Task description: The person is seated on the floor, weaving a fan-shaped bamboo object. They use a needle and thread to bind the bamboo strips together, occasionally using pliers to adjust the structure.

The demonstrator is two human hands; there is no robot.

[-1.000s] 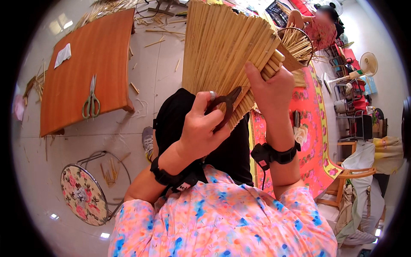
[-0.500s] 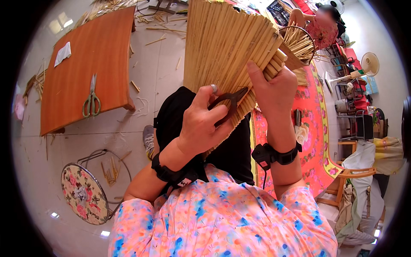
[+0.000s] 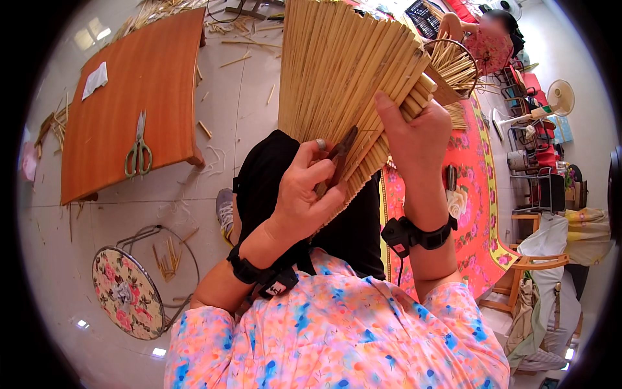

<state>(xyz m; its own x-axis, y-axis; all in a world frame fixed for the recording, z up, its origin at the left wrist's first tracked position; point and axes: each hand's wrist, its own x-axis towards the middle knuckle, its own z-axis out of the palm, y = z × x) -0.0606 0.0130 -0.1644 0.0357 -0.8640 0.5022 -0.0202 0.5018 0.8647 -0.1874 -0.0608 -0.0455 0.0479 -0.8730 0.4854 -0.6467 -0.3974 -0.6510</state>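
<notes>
The left hand (image 3: 301, 194) held dark scissors (image 3: 342, 154) — tip over the fanned panel of yellow stalks (image 3: 343, 68) — while the right hand (image 3: 421, 134) clasped the panel's right edge.

dark tool (image 3: 342, 154) in left fingers (image 3: 317, 172) turned steeper, tip shifted leftward, handles (partly hidden) apparently closer together

A living room, or a homely room much like one, appears to be used as a small craft workshop. Homeliness is suggested by the red floral cloth (image 3: 479, 201), the round floral stool (image 3: 124, 298), the standing fan (image 3: 559, 98) and the wooden chair (image 3: 543, 262) hung with clothes (image 3: 543, 235). Handwork is shown by cut stalks (image 3: 167, 13) strewn on the tiled floor (image 3: 103, 223), scissors (image 3: 140, 129) laid on the low bench (image 3: 170, 78), and the sheet of pale sticks (image 3: 350, 71) being held.
</notes>
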